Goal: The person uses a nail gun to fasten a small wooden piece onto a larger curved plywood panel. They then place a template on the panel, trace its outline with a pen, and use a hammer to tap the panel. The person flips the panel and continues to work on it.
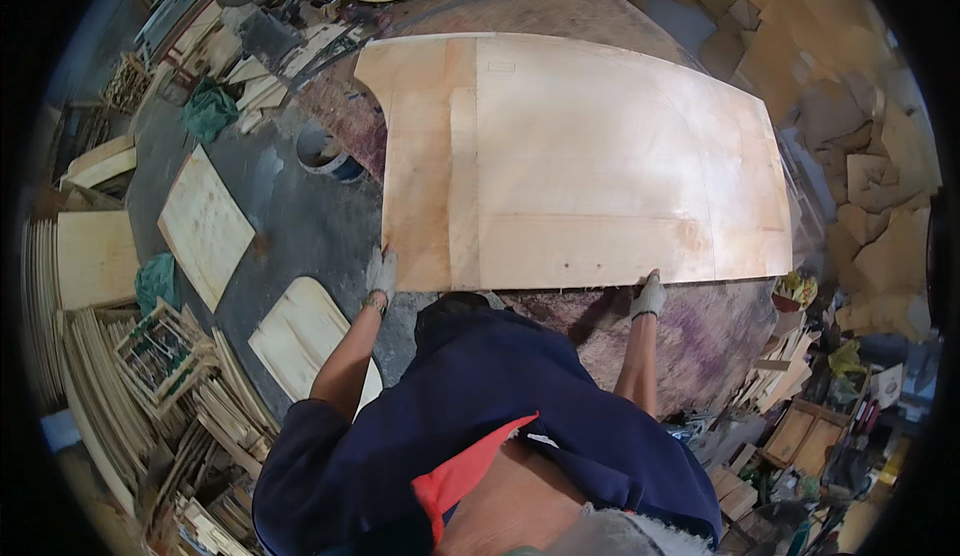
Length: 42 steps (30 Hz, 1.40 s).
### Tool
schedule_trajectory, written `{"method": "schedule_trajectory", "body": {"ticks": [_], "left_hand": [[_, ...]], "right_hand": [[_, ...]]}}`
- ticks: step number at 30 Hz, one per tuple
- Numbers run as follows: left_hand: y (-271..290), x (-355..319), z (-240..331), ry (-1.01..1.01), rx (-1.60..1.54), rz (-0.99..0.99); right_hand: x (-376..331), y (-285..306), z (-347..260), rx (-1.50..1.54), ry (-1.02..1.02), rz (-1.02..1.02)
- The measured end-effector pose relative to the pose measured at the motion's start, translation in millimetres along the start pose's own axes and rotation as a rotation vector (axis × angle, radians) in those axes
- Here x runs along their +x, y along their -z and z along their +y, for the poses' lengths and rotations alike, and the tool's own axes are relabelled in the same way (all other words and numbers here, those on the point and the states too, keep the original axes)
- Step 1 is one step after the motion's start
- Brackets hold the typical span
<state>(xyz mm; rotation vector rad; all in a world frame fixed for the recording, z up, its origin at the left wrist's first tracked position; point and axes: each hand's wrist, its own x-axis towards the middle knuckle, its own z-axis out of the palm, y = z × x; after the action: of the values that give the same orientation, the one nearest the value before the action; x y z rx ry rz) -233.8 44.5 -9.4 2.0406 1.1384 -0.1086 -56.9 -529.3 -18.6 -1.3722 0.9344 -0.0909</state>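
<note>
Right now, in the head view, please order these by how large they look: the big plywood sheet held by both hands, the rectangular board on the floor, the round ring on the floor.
1. Big plywood sheet, held by left hand and right hand.
2. Rectangular board.
3. Round ring, partly hidden by the sheet.

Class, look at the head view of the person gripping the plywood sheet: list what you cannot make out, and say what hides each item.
- Left hand fingertips: in a glove, curled at the plywood sheet corner; the grip cannot be read.
- Right hand fingers: tucked at the sheet's near edge.
- Table top: mostly covered by the sheet.
- Round tub on the floor: partly cut off by the table, contents too small.
- Wood stacks at the left: bent and blurred by the fisheye rim.
</note>
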Motion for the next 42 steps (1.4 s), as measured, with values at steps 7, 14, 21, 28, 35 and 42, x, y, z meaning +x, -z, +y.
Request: {"method": "schedule_trajectory", "body": {"ticks": [7, 14, 21, 28, 35, 42], "left_hand": [[-15, -3, 38, -0.004, 0.114, 0.081], [16, -51, 33, -0.351, 0.419, -0.029], [19, -71, 16, -0.4, 0.492, -0.079], [17, -54, 18, -0.424, 0.396, -0.044], [21, -33, 24, -0.428, 0.36, -0.102], [17, -29, 16, -0.47, 0.374, -0.086]], "right_hand": [[58, -17, 1, 0.013, -0.033, -0.046], [35, -18, -13, 0.192, -0.109, -0.197], [25, 3, 10, 0.291, -0.029, -0.128], [25, 0, 4, 0.155, -0.025, -0.111], [39, -4, -1, 0.099, -0.085, -0.197], [37, 1, 1, 0.066, -0.035, -0.243]]}}
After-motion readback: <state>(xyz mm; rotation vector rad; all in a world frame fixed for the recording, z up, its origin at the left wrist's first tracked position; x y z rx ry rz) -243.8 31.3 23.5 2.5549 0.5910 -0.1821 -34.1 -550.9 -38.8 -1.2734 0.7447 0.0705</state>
